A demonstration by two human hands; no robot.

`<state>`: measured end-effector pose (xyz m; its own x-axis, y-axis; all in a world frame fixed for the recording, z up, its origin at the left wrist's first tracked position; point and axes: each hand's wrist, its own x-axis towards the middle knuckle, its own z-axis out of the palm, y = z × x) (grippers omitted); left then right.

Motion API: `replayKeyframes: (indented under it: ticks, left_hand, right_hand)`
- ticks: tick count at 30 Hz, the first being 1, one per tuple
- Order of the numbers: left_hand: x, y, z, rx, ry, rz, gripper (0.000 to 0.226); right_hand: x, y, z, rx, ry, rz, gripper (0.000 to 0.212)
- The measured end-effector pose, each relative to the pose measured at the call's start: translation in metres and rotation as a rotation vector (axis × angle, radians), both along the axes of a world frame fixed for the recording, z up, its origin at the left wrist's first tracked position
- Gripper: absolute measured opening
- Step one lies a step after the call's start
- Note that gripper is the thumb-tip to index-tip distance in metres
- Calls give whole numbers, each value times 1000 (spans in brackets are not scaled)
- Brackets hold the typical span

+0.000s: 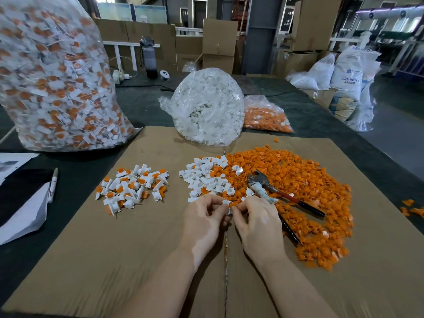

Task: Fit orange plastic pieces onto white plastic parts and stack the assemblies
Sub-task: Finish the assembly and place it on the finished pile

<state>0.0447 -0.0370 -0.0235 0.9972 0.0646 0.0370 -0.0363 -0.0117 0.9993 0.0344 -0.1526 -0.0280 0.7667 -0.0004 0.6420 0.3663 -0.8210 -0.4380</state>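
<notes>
Orange plastic piece [231, 204] is being pinched against a white plastic part [227, 206] between both hands, low over the cardboard sheet [137, 249]. Left hand [204, 216] is curling its fingers round the white part; right hand [254, 220] is pinching the orange piece with thumb and forefinger. Loose white parts [204, 180] are lying just beyond the hands, beside the orange heap [298, 180], on which pliers [275, 191] are resting. Finished assemblies [130, 187] are lying piled to the left.
</notes>
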Motion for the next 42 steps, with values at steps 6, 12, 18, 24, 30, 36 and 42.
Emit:
replayKeyframes:
  ticks: [6,12,18,24,30,36,42]
  left_hand:
    - [-1,-1,0,181,-87,-10,7]
    - [-1,1,-1,258,-127,-28,15]
    - [-3,0,2,440,-227,-8,17]
    - [1,3,1,182,-40,6,13]
    - [4,2,-1,103,1,31,10]
    - [5,3,-3,130,-14,29,11]
    - [3,3,-1,107,-22,24,9]
  right_hand:
    - [0,-1,-1,11,82,18,27]
    - [0,-3,-1,117,187,40,28]
    - [-1,-4,0,115,210,46,23]
    - [-1,-3,2,169,179,91,11]
    - [-1,-3,5,221,83,132,21]
    - [0,-3,6,131,42,155,24]
    - [0,-4,5,140,33,172,22]
